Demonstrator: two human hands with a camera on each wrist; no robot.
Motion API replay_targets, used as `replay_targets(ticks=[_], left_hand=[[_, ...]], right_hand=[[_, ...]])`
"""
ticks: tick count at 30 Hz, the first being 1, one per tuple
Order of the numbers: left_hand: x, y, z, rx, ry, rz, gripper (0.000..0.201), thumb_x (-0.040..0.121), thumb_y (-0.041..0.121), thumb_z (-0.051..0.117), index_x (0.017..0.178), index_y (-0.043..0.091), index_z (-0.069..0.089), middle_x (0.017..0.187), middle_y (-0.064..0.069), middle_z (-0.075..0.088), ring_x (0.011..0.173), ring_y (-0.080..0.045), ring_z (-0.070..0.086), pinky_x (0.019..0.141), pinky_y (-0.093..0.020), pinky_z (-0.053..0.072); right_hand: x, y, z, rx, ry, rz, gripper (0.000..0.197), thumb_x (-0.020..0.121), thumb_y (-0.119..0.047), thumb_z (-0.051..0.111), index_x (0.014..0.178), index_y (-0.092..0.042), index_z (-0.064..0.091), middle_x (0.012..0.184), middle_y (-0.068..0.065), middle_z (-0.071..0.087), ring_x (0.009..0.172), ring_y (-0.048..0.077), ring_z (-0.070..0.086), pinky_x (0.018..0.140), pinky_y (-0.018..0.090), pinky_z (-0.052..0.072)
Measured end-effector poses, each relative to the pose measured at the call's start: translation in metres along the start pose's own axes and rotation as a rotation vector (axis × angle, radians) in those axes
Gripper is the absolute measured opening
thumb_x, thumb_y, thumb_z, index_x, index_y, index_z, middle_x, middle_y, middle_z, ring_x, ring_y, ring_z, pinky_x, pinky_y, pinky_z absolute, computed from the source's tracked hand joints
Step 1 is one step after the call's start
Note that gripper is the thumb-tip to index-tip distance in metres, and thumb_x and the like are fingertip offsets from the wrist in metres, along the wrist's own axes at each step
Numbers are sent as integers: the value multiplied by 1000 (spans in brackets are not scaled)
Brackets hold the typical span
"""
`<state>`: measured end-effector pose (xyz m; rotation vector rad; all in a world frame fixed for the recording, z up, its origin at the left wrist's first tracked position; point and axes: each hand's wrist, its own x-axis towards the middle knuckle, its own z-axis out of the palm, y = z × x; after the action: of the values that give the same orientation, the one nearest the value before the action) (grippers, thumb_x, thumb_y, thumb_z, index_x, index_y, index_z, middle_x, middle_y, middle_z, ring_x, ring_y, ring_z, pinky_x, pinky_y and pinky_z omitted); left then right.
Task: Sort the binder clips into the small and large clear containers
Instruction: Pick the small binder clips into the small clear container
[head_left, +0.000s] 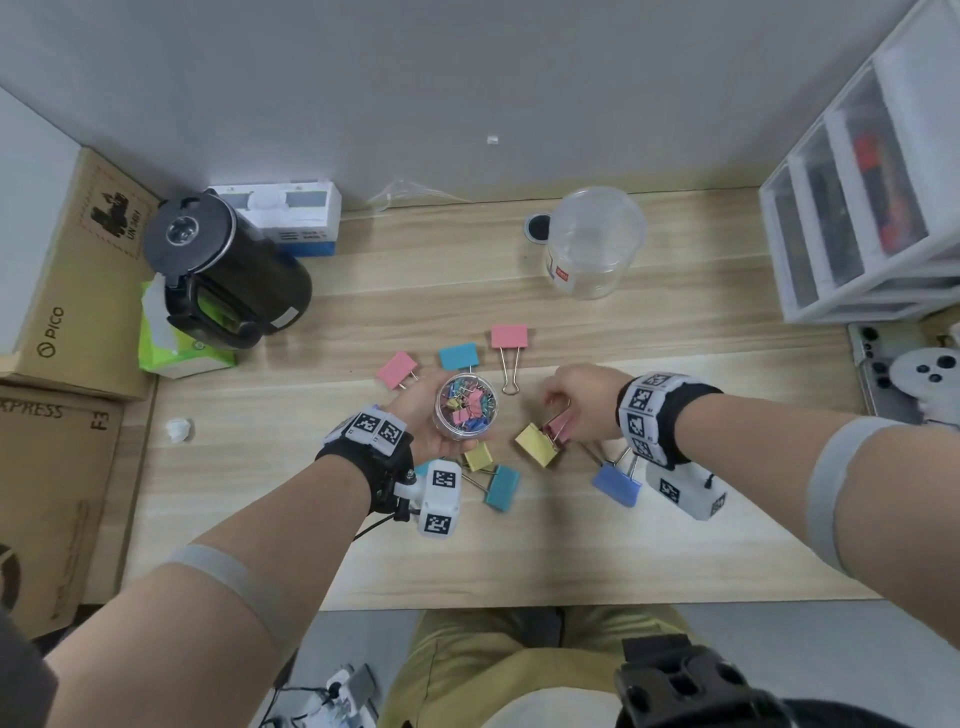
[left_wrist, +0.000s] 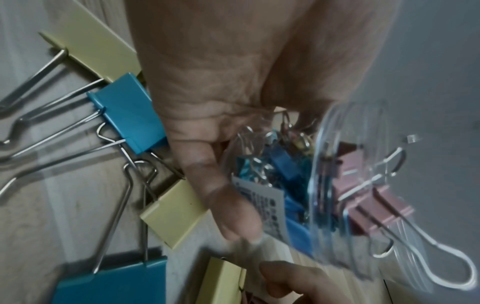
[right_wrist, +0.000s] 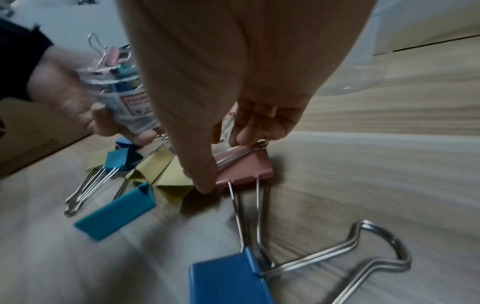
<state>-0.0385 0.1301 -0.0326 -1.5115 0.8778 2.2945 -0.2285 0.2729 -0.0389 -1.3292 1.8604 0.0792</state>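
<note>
Binder clips of the small size are already gathered in the small clear container (head_left: 466, 408), which is held above the counter (head_left: 675, 545) in the curled grip of the left hand (head_left: 415, 415); it looks nearly full, with one pink clip riding at its mouth. The large clear container (head_left: 595, 244) stands at the far side of the counter, well apart from the clips, and appears empty, so the large half of the sort is judged barely begun.

Large clips are still spread over the counter: a pink clip (head_left: 509, 336), a blue clip (head_left: 458, 356) and another pink one (head_left: 396, 369) beyond the hands, and a yellow clip (head_left: 537, 444), a teal clip (head_left: 503, 487) and a dark blue clip (head_left: 617, 484) nearer. The right hand (head_left: 582, 402) is closed in a pinch on the wire handle of a further pink clip (right_wrist: 245, 166), whose body is still touching the counter beside the yellow clip.

Whether any small clips remain loose cannot be told, since the left hand and wrist camera cover part of the pile. Both wrist views are blurred, and the large container's bottom is hard to read through its clear wall.
</note>
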Motion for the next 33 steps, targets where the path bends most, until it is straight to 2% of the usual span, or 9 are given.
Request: replay_targets(ticks=[4, 7, 11, 14, 17, 22, 25, 27, 33], left_hand=[[4, -1, 1, 3, -6, -8, 40, 100, 42, 47, 104, 7, 67, 91, -17, 72, 86, -36, 66, 46, -30, 57], [8, 0, 2, 18, -8, -4, 41, 100, 42, 48, 106, 5, 66, 95, -17, 70, 86, -36, 66, 45, -30, 56], [10, 2, 3, 30, 9, 0, 39, 100, 41, 48, 108, 7, 66, 102, -18, 69, 90, -37, 66, 48, -30, 56], [11, 3, 4, 31, 7, 0, 39, 100, 41, 48, 106, 7, 66, 100, -17, 70, 87, -35, 68, 48, -30, 57], [12, 4, 4, 39, 17, -6, 42, 99, 42, 48, 112, 7, 66, 108, -18, 69, 90, -35, 68, 50, -31, 58], [12, 6, 2, 19, 0, -23, 43, 100, 44, 46, 108, 7, 67, 103, -17, 70, 87, -34, 68, 49, -30, 58], [12, 7, -1, 10, -4, -27, 43, 101, 44, 45, 108, 6, 66, 98, -16, 71, 86, -35, 68, 48, -31, 58], [10, 8, -2, 2, 4, -31, 44, 101, 44, 45, 109, 6, 65, 98, -17, 70, 87, -35, 68, 47, -31, 57], [7, 13, -8, -29, -24, -26, 44, 101, 43, 42, 104, 6, 65, 92, -17, 70, 84, -35, 66, 46, -29, 54]], right_hand=[[0, -5, 11, -121, -36, -99, 56, 71, -23, 75, 123, -31, 54, 111, -4, 49, 98, 20, 55, 79, 35, 51], [1, -9, 13, -141, -26, -110, 50, 72, -26, 75, 119, -30, 60, 113, -4, 51, 104, 20, 55, 82, 32, 49], [1, -9, 16, -148, 20, -143, 39, 77, -28, 70, 116, -30, 65, 112, -5, 53, 104, 20, 58, 74, 26, 39], [2, -10, 17, -143, 35, -149, 40, 77, -37, 72, 116, -29, 64, 112, -4, 52, 101, 20, 58, 73, 26, 37], [4, -11, 18, -138, 53, -144, 42, 76, -46, 73, 114, -30, 64, 112, -5, 51, 96, 19, 59, 71, 26, 37], [6, -13, 17, -155, 61, -183, 24, 82, -36, 68, 105, -31, 69, 110, -8, 53, 95, 20, 60, 69, 26, 32], [6, -15, 14, -143, 51, -212, 14, 85, -27, 67, 99, -28, 72, 99, -12, 44, 90, 17, 56, 69, 25, 31], [7, -15, 13, -128, 41, -224, 11, 87, -24, 65, 96, -26, 71, 97, -14, 38, 84, 15, 52, 68, 26, 33], [14, -14, 11, -153, -14, -238, 8, 87, -23, 65, 94, -23, 70, 93, -16, 35, 79, 12, 46, 70, 29, 39]])
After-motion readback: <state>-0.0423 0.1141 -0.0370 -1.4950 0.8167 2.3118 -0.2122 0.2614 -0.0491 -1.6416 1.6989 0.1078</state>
